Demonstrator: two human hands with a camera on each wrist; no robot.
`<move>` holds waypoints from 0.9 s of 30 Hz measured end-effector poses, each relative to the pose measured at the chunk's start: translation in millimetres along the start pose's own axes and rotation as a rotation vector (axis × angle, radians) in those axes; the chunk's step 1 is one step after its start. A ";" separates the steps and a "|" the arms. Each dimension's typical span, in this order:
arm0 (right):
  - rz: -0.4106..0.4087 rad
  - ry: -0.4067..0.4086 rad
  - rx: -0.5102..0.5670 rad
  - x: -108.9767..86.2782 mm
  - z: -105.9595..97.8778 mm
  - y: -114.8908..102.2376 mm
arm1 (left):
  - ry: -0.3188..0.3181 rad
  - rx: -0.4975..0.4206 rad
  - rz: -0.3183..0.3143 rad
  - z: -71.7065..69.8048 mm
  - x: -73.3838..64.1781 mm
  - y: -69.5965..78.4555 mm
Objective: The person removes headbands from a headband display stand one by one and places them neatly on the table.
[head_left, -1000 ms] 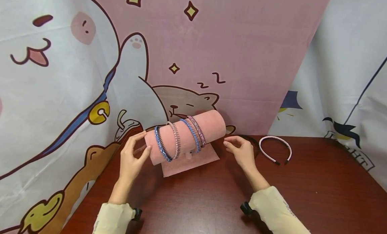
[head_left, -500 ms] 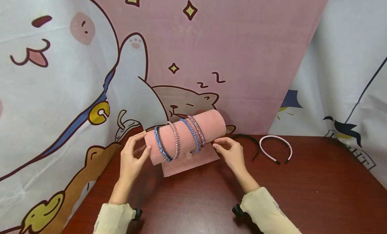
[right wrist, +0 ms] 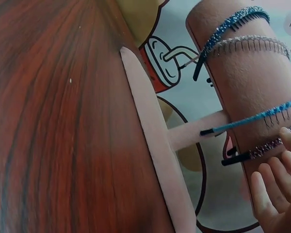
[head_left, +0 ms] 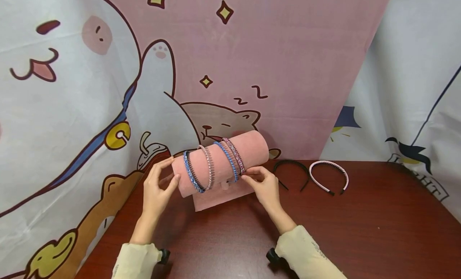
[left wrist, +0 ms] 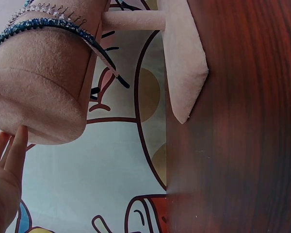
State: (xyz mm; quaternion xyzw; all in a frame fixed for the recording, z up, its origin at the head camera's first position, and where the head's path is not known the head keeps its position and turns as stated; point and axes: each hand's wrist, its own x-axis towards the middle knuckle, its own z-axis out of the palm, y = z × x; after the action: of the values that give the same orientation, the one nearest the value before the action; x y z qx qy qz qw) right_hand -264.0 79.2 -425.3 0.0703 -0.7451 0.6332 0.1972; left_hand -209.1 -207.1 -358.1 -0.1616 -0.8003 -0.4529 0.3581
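Note:
A pink cylindrical headband stand (head_left: pixel 252 147) on a flat base carries several headbands. From left to right in the head view sit a glittery blue headband (head_left: pixel 192 173), a pale beaded headband (head_left: pixel 209 163), a blue headband (head_left: pixel 228 161) and a glittery pink-purple headband (head_left: pixel 235 153). My left hand (head_left: pixel 156 187) holds the cylinder's left end, fingertips and thumb at its rim. At the front of the cylinder my right hand (head_left: pixel 265 189) pinches the lower part of the pink-purple headband; its thumb (right wrist: pixel 287 135) lies beside the beads in the right wrist view.
Right of the stand, a black headband (head_left: pixel 291 161) and a white-pink headband (head_left: pixel 329 163) lie on the dark red wooden table (head_left: pixel 342 235). A cartoon-printed cloth (head_left: pixel 288 59) hangs right behind the stand.
My right hand has moved left from beside the stand's right end to the pink-purple headband, uncovering the black headband. The left hand has stayed at the cylinder's left end.

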 end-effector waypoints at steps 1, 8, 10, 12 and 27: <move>0.002 0.007 0.006 0.1 2.2 0.3 | 0.001 0.000 0.001 0.1 0.0 0.4; -0.016 0.066 0.042 -2.2 13.6 2.5 | 0.007 0.002 0.005 0.5 0.0 2.2; -0.026 0.066 0.057 -3.1 16.0 3.4 | 0.009 0.001 0.007 0.7 0.0 2.0; -0.038 0.066 0.066 -3.7 17.5 4.2 | 0.010 0.000 0.008 0.9 0.1 1.3; -0.120 0.159 -0.018 -0.8 12.5 6.1 | 0.007 -0.002 0.002 0.5 -0.6 0.1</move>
State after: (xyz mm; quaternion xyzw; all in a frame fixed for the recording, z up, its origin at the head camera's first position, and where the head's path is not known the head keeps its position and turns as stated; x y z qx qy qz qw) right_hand -268.1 68.2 -432.7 0.0627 -0.7272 0.6173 0.2937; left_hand -208.8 -206.6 -358.6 -0.1615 -0.7983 -0.4540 0.3612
